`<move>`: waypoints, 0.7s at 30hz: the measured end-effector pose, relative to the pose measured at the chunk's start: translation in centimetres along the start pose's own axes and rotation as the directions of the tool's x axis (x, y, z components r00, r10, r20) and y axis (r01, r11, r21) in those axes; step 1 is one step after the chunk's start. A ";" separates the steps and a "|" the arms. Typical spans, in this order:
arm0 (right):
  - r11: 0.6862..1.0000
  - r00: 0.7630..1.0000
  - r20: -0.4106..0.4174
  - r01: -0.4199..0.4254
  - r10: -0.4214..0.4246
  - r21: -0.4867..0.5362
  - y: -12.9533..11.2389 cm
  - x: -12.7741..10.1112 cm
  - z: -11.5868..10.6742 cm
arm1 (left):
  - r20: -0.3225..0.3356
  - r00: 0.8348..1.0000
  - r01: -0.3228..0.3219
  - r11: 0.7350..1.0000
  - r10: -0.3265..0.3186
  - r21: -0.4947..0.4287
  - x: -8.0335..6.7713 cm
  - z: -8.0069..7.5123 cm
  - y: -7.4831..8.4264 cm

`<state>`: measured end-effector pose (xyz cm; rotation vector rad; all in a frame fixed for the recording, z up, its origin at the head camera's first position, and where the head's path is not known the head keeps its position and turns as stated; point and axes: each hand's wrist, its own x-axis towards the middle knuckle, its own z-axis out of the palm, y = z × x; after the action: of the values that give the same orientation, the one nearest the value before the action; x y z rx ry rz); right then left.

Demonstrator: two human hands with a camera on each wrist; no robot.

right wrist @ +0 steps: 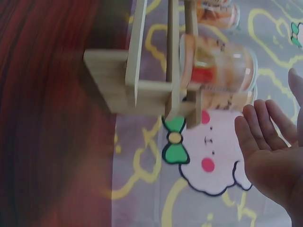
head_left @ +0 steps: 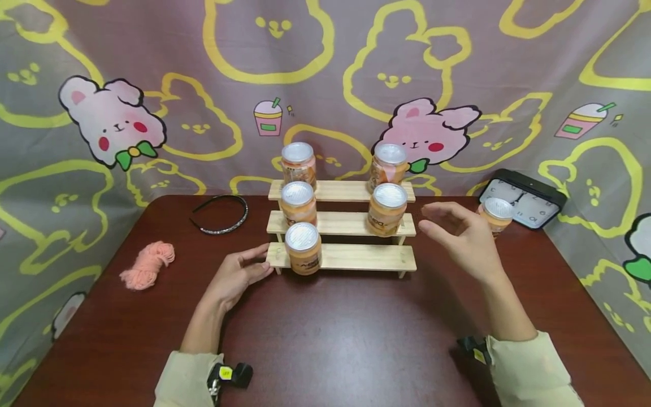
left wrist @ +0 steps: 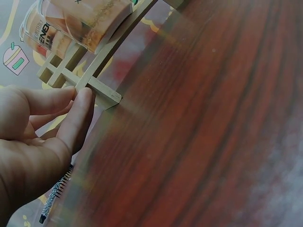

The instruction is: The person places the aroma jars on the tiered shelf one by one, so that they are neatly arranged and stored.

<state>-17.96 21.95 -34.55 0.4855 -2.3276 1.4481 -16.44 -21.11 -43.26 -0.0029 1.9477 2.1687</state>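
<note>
A three-step wooden display stand (head_left: 366,257) carries several jars with silvery lids and orange labels. My left hand (head_left: 239,277) pinches the left end of its bottom step between thumb and fingers; the left wrist view shows the fingertips (left wrist: 83,97) at that end. On this step, at the left, stands one jar (head_left: 303,251). Two more, a left jar (head_left: 298,206) and a right jar (head_left: 387,212), are on the middle step. The top step holds another left jar (head_left: 299,164) and right jar (head_left: 388,167). My right hand (head_left: 465,237), empty with fingers apart, hovers right of the stand.
Behind my right hand, one more jar (head_left: 498,213) stands before a black-framed clock (head_left: 529,198). To the left lie a dark headband (head_left: 239,220) and a skein of pink yarn (head_left: 147,265). A patterned curtain (head_left: 325,62) borders the brown table (head_left: 346,339).
</note>
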 end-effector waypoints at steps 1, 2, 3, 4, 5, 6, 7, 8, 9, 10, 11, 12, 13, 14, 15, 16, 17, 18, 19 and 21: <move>1.000 1.000 -0.008 -0.013 0.013 -0.013 0.2 0.0 -0.2 | -0.001 1.000 0.000 1.000 0.000 0.001 -0.1 0.0 0.0; 0.999 1.000 -0.018 -0.024 0.023 -0.028 0.4 0.1 -0.5 | -0.001 1.000 0.000 1.000 0.000 0.000 -0.1 -0.1 -0.1; 0.999 0.999 -0.027 -0.030 0.029 -0.034 0.7 0.1 -0.8 | 0.000 1.000 -0.002 1.000 0.002 0.000 -0.1 -0.1 -0.1; 0.998 0.998 -0.040 -0.043 0.041 -0.040 0.9 0.1 -1.1 | 0.002 1.000 -0.004 1.000 0.004 -0.002 -0.1 -0.1 -0.1; 0.997 0.997 -0.052 -0.056 0.054 -0.044 1.1 0.1 -1.3 | 0.006 1.000 -0.007 1.000 0.007 -0.003 -0.1 -0.1 -0.1; 0.996 0.996 -0.066 -0.070 0.066 -0.048 1.3 0.2 -1.6 | 0.008 1.000 -0.011 1.000 0.011 -0.005 -0.1 -0.1 -0.1; 0.995 0.994 -0.080 -0.080 0.076 -0.052 1.5 0.2 -1.9 | 0.010 1.000 -0.014 1.000 0.014 -0.008 -0.1 -0.1 -0.1; 0.994 0.992 -0.092 -0.093 0.087 -0.057 1.7 0.2 -2.2 | 0.011 1.000 -0.016 1.000 0.016 -0.009 -0.1 -0.1 -0.1; 0.992 0.989 -0.105 -0.111 0.105 -0.054 1.9 0.2 -2.5 | 0.013 1.000 -0.016 1.000 0.016 -0.010 -0.1 -0.1 0.0; 0.990 0.985 -0.117 -0.134 0.128 -0.051 2.1 0.2 -2.9 | 0.013 1.000 -0.015 1.000 0.015 -0.010 -0.1 -0.1 0.0; 0.987 0.981 -0.125 -0.154 0.146 -0.049 2.3 0.3 -3.2 | 0.013 1.000 -0.015 1.000 0.015 -0.008 -0.1 -0.1 0.0; 0.983 0.977 -0.135 -0.174 0.166 -0.051 2.5 0.3 -3.5 | 0.012 1.000 -0.014 1.000 0.014 -0.006 0.0 -0.1 0.0; 0.980 0.972 -0.147 -0.193 0.183 -0.054 2.7 0.4 -3.8 | 0.010 1.000 -0.013 1.000 0.013 -0.006 0.0 -0.1 0.0; 0.978 0.968 -0.159 -0.204 0.194 -0.049 3.0 0.4 -4.0 | 0.008 1.000 -0.013 1.000 0.013 -0.006 0.0 -0.1 0.0; 0.976 0.963 -0.173 -0.216 0.206 -0.043 3.2 0.5 -4.2 | 0.007 1.000 -0.014 1.000 0.014 -0.006 0.1 -0.1 -0.1; 0.974 0.960 -0.182 -0.224 0.214 -0.037 3.4 0.5 -4.5 | 0.005 1.000 -0.015 1.000 0.015 -0.006 0.1 -0.1 -0.1; 0.973 0.957 -0.193 -0.229 0.218 -0.037 3.5 0.5 -4.6 | 0.004 1.000 -0.017 1.000 0.017 -0.005 0.1 -0.2 -0.1; 0.972 0.954 -0.205 -0.231 0.218 -0.041 3.7 0.5 -4.8 | 0.002 1.000 -0.016 1.000 0.016 -0.005 0.1 -0.2 -0.1; 0.972 0.952 -0.212 -0.233 0.220 -0.041 3.9 0.5 -4.9 | 0.001 1.000 -0.016 1.000 0.016 -0.006 0.1 -0.2 -0.1; 0.970 0.948 -0.224 -0.239 0.226 -0.034 4.2 0.4 -5.1 | 0.000 1.000 -0.016 1.000 0.016 -0.005 0.1 -0.2 -0.1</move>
<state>-19.66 28.26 -35.54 0.0291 -2.3005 1.4444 -16.50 -21.30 -43.43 0.0120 1.9483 2.1834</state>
